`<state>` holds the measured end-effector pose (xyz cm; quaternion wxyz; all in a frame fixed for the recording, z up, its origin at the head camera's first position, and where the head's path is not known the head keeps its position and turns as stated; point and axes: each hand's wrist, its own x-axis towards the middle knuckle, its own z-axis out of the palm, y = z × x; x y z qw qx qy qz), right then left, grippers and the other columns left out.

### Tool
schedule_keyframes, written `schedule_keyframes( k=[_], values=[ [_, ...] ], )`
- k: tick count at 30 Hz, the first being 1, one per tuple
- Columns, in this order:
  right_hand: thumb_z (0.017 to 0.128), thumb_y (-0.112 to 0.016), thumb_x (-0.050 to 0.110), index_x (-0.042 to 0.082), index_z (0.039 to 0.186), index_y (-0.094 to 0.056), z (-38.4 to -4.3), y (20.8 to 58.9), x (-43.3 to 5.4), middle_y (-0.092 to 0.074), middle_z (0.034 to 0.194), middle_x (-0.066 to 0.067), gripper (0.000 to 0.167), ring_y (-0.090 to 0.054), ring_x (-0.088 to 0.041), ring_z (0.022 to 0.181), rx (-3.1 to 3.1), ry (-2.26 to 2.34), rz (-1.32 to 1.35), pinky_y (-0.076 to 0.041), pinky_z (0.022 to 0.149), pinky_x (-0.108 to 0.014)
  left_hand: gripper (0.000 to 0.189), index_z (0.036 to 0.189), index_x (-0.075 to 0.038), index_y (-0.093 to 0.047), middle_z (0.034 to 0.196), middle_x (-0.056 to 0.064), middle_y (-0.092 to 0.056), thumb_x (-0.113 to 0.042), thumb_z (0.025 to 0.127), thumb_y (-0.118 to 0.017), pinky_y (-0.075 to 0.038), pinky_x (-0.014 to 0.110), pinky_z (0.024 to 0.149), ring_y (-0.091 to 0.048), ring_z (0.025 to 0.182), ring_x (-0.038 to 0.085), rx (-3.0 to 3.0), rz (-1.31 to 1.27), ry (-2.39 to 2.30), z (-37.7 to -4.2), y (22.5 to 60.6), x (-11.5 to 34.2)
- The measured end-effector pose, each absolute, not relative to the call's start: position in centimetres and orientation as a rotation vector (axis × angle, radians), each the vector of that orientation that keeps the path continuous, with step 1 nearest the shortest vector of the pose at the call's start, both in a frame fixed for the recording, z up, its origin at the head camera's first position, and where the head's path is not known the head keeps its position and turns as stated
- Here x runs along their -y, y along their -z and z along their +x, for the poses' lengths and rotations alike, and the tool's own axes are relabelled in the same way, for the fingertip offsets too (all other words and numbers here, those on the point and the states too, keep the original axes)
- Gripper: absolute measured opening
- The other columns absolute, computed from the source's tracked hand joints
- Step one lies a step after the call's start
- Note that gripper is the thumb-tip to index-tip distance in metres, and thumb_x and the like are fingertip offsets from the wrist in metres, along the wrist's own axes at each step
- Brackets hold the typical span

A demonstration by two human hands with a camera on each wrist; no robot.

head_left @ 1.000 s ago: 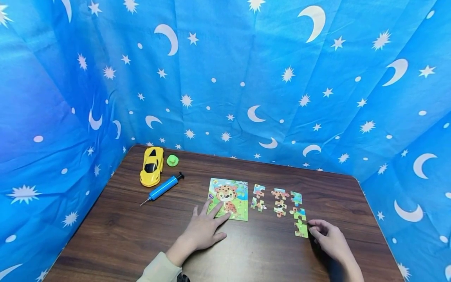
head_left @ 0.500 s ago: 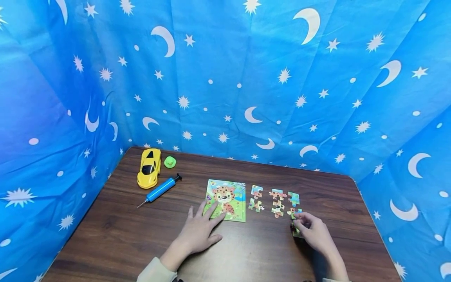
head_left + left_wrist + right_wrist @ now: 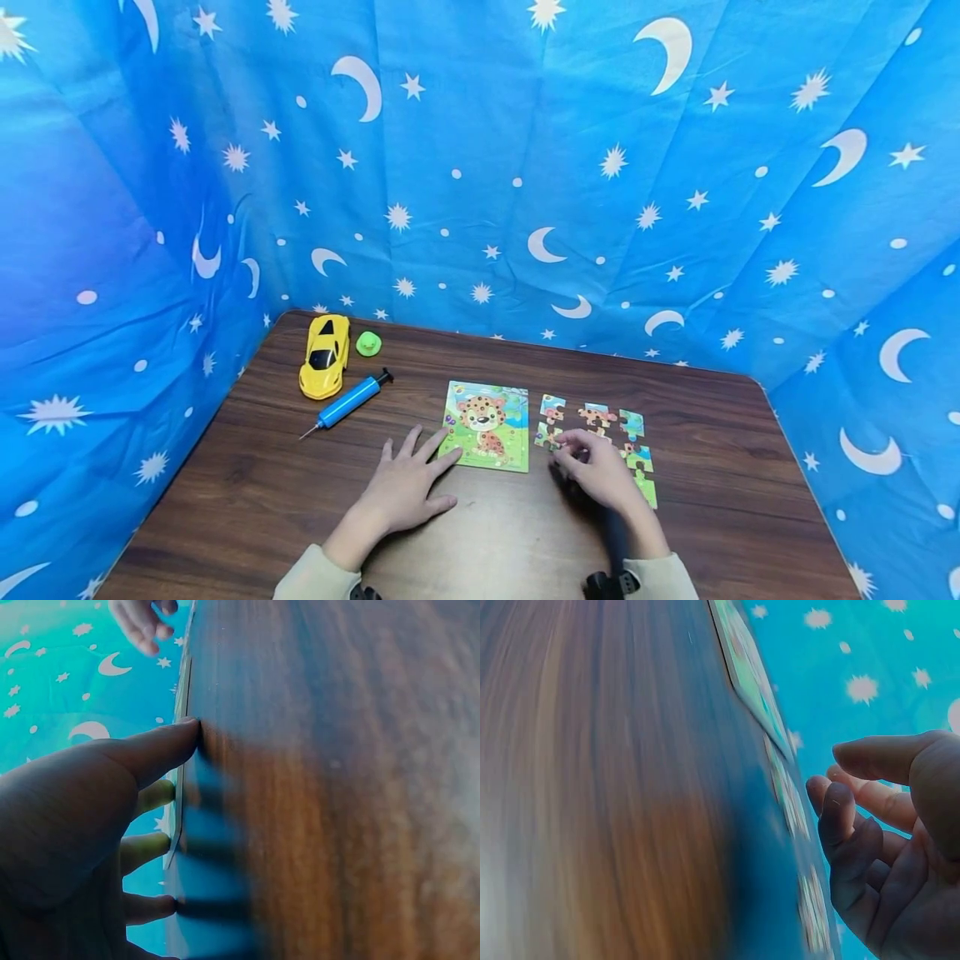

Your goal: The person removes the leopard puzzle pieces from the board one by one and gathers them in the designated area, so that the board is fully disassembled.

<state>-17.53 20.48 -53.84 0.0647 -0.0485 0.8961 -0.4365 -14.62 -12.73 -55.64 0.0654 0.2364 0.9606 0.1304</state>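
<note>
A square picture board (image 3: pixel 489 429) with a cartoon leopard lies on the table. My left hand (image 3: pixel 401 487) rests beside it, fingers spread straight and fingertips at its lower left edge. Right of the board lie several jigsaw pieces in three loose columns, including a left piece (image 3: pixel 552 407), a top middle piece (image 3: pixel 597 414) and a right piece (image 3: pixel 632 424). Above the left and middle pieces hovers my right hand (image 3: pixel 596 471), partly hiding them. In the right wrist view, its fingers (image 3: pixel 838 806) are loosely bent, the thumb apart from them and nothing between.
A yellow toy car (image 3: pixel 324 357), a green rubber duck (image 3: pixel 368 343) and a blue hand pump (image 3: pixel 348 404) with a thin needle lie at the table's left. Behind the wooden table (image 3: pixel 480 542) hangs a blue curtain (image 3: pixel 480 167) with moons and stars.
My right hand has moved left, from the right column of pieces to above the left and middle ones. My left hand has drawn slightly back to the left, uncovering more of the board.
</note>
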Motion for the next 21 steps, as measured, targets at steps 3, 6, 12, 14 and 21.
schedule_keyframes(
  k=[3,6,12,14,21],
  values=[
    [0.097,-0.073,0.012,0.007,0.116,-0.073,-18.0,53.8,-18.4,-0.067,0.085,0.001,0.019,-0.061,-0.015,0.066,-2.679,1.318,-0.217,-0.049,0.064,-0.031,0.066,0.156,-0.030,-0.051,0.170,0.004,-0.027,-0.059,0.098,-0.064,-0.028,0.083,0.102,-0.025,0.150,0.050,-2.882,0.703,-0.401,-14.6,55.6,12.7],
    [0.097,-0.075,0.016,0.009,0.117,-0.074,-18.5,54.0,-16.5,-0.068,0.090,0.005,0.021,-0.062,-0.013,0.071,-2.672,1.282,-0.273,-0.050,0.067,-0.033,0.067,0.157,-0.031,-0.050,0.171,0.003,-0.025,-0.059,0.098,-0.064,-0.027,0.083,0.103,-0.024,0.151,0.049,-2.869,0.694,-0.396,-14.7,55.6,12.7],
    [0.092,-0.081,0.026,0.012,0.114,-0.074,-19.2,54.7,-13.9,-0.068,0.093,0.007,0.027,-0.060,-0.011,0.078,-2.687,1.164,-0.296,-0.050,0.074,-0.037,0.068,0.157,-0.032,-0.049,0.171,0.002,-0.025,-0.060,0.097,-0.064,-0.027,0.083,0.103,-0.024,0.151,0.049,-2.863,0.693,-0.388,-14.9,55.8,12.7],
    [0.089,-0.084,0.028,0.012,0.112,-0.075,-19.3,55.0,-13.4,-0.067,0.092,0.006,0.029,-0.058,-0.012,0.077,-2.696,1.143,-0.276,-0.050,0.073,-0.037,0.068,0.157,-0.032,-0.049,0.171,0.003,-0.025,-0.060,0.097,-0.064,-0.027,0.083,0.103,-0.024,0.151,0.049,-2.864,0.696,-0.388,-14.9,55.9,12.7],
    [0.083,-0.088,0.024,0.014,0.102,-0.076,-19.4,55.7,-12.5,-0.063,0.087,0.004,0.024,-0.054,-0.013,0.073,-2.744,1.099,-0.222,-0.048,0.072,-0.036,0.068,0.157,-0.032,-0.050,0.170,0.003,-0.027,-0.060,0.097,-0.064,-0.028,0.083,0.102,-0.025,0.151,0.049,-2.873,0.704,-0.389,-14.8,55.9,12.8]
  ],
)
